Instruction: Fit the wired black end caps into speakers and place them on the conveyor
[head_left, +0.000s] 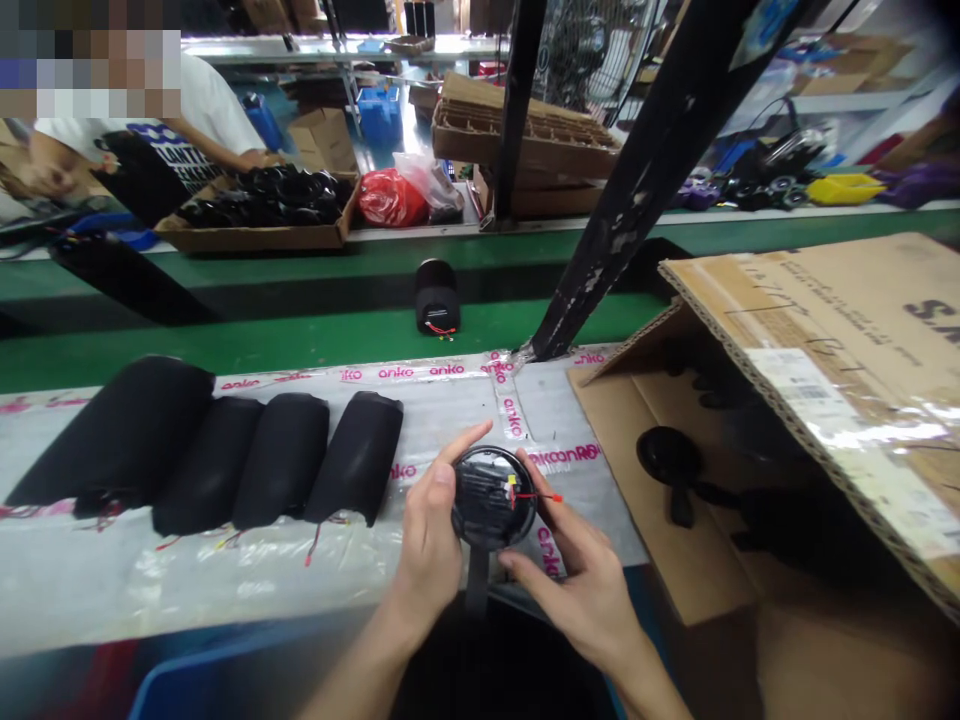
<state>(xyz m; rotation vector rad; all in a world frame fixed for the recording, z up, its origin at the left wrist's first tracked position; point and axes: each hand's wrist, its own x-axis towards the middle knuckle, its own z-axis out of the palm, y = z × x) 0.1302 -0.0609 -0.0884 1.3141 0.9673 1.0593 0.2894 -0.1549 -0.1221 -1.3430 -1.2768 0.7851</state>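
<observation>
Between both hands, above the table's near edge, is a round black plastic cap (491,515) with a raised rim. Its inner face is turned up toward me. A small yellow piece and a red lead with a red connector (553,497) show on it, and a dark strap (477,580) hangs below. My left hand (433,530) grips the left rim, index finger stretched upward. My right hand (581,570) is closed on the right rim, thumb below and fingers behind. Several black fabric-covered cylinders (358,455) with short wires lie to the left.
An open cardboard box (817,370) on the right holds more black caps (667,455). A slanted black post (637,190) rises behind the table. One black cylinder (437,297) stands on the green belt (330,340). Across it, a person (202,110) works beside a carton of black parts (255,235).
</observation>
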